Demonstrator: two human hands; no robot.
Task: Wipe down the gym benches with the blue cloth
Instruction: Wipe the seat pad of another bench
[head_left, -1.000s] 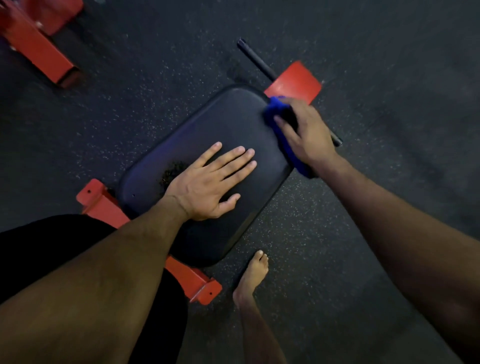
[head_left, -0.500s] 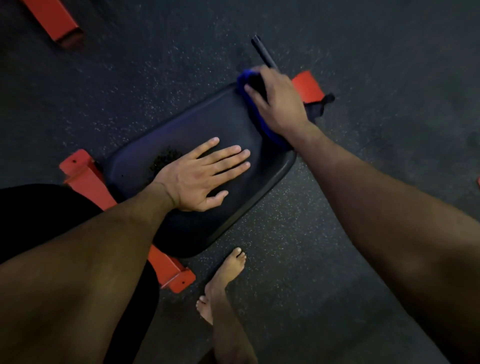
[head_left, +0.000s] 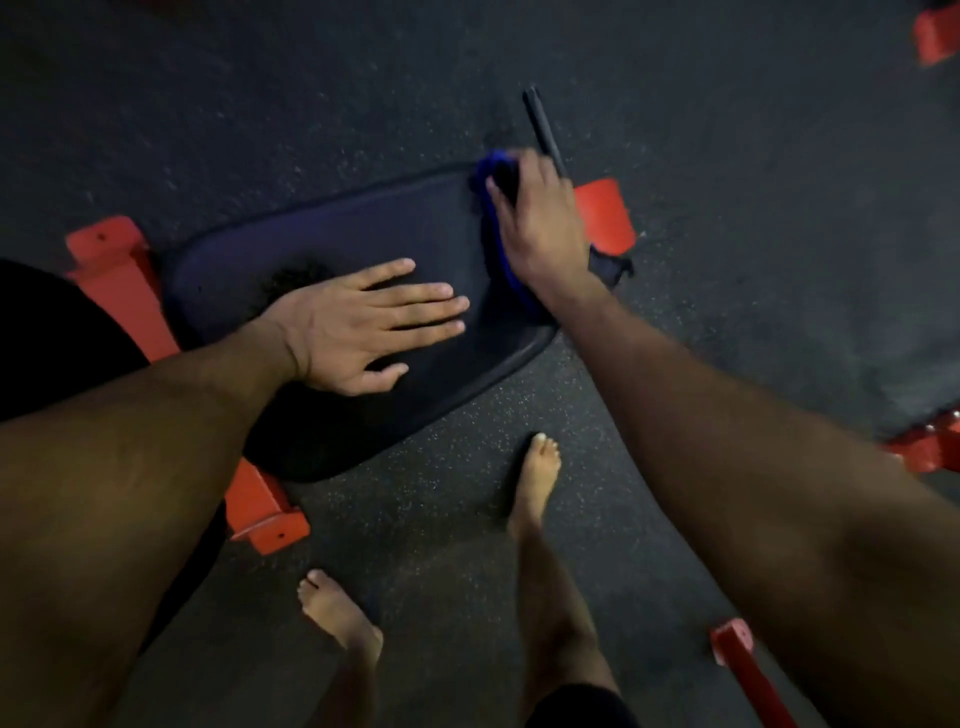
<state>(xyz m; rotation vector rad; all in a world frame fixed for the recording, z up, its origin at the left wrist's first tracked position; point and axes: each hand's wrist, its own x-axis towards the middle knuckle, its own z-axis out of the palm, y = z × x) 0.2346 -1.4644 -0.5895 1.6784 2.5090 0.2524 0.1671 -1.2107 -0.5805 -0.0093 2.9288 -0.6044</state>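
On the left, we are looking at a red frame leg (head_left: 117, 270) sticking out from under the black bench pad (head_left: 363, 228). Our left hand (head_left: 358, 325) is lying flat on the middle of the pad, with the fingers straight and spread, holding nothing. We think it is keeping us steady. A rough dark patch (head_left: 293, 278) is showing on the pad just beside our wrist.

Moving right, our right hand (head_left: 540, 218) is pressing the blue cloth (head_left: 496, 208) down on the far end of the pad. The fingers are lying over the bunched cloth; it is too blurry for us to tell how tightly they are curling. Behind it, a black bar (head_left: 543, 127) and a red foot plate (head_left: 605, 215) are poking out.

We are guessing the wiping is partway done. The pad under our left hand is likely waiting, and other red frames (head_left: 937, 34) at the edges may be more benches.
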